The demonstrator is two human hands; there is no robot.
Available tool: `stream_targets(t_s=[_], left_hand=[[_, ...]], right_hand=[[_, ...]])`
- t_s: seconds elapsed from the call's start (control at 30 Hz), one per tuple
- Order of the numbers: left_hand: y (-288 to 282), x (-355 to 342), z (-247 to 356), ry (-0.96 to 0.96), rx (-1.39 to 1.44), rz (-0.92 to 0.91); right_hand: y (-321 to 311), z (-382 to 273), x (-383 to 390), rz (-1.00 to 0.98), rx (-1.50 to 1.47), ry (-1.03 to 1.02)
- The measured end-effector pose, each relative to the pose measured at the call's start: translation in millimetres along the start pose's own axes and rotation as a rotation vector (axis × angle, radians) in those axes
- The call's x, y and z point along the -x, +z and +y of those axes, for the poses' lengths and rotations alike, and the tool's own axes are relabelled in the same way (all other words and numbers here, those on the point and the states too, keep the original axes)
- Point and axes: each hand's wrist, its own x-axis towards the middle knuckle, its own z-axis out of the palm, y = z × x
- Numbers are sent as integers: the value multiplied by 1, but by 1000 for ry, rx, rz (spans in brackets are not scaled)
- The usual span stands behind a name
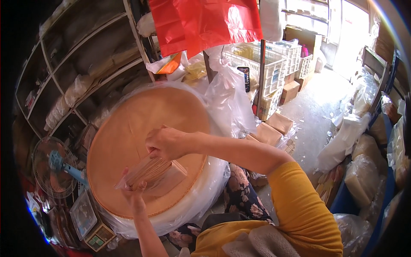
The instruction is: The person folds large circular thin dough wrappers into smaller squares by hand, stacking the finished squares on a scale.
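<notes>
A stack of thin brown sheets (150, 173) stands tilted on a round orange-brown tabletop (128, 115), with what looks like clear plastic about its lower side. My left hand (136, 192) grips the stack's near left end, thumb and fingers on either side of it. Above the stack's far edge, my right hand (168, 143) is closed, its fingertips pointing down and touching or almost touching the sheets. Whatever those fingertips pinch is hidden by the hand. Both forearms reach over the table's near side.
Clear plastic wrap (214, 180) skirts the table. A fan (55, 165) stands at the left, below shelves (92, 47). Red plastic bags (205, 25) hang at the back, near white crates (274, 64) and a phone (244, 78). Brown packets (267, 135) lie on the floor; bagged goods (364, 171) fill the right.
</notes>
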Motion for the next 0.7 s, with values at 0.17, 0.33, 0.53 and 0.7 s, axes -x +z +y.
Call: stream_targets(t_s=[0.17, 0.33, 0.53, 0.7], left_hand=[[0, 0, 0, -30, -5, -8], [-3, 1, -1, -58, 6, -14], [3, 3, 3, -21, 12, 3], [1, 2, 2, -30, 10, -4]], right_hand=[[3, 4, -4, -2, 97, -53], [6, -1, -9, -3, 126, -109], [10, -6, -11, -1, 155, -132], [13, -8, -16, -45, 184, -114]])
